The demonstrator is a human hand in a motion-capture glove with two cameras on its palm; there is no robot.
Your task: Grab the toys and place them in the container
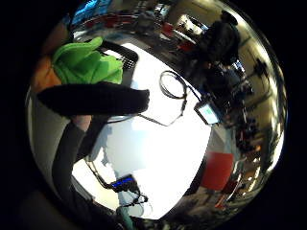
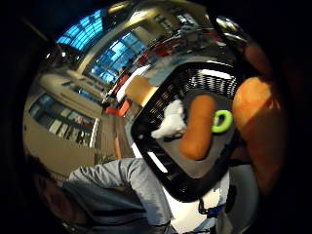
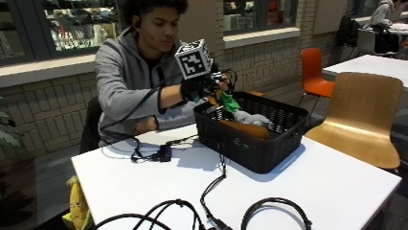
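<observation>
Toys number four: the hand (image 3: pixel 203 87) grips one orange-and-green plush toy (image 3: pixel 224 99) over the black basket (image 3: pixel 255 143); inside lie an orange toy (image 2: pixel 197 127), a white one (image 2: pixel 170 122), a green ring (image 2: pixel 222 121).

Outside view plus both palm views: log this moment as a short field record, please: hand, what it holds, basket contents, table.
hand: black-gloved right hand above the basket's near rim
held: orange and green plush toy, fingers curled round it
container: black woven plastic basket on the table
inside basket: long orange plush toy, white-grey plush toy, small green ring
table: white table with black cables
</observation>
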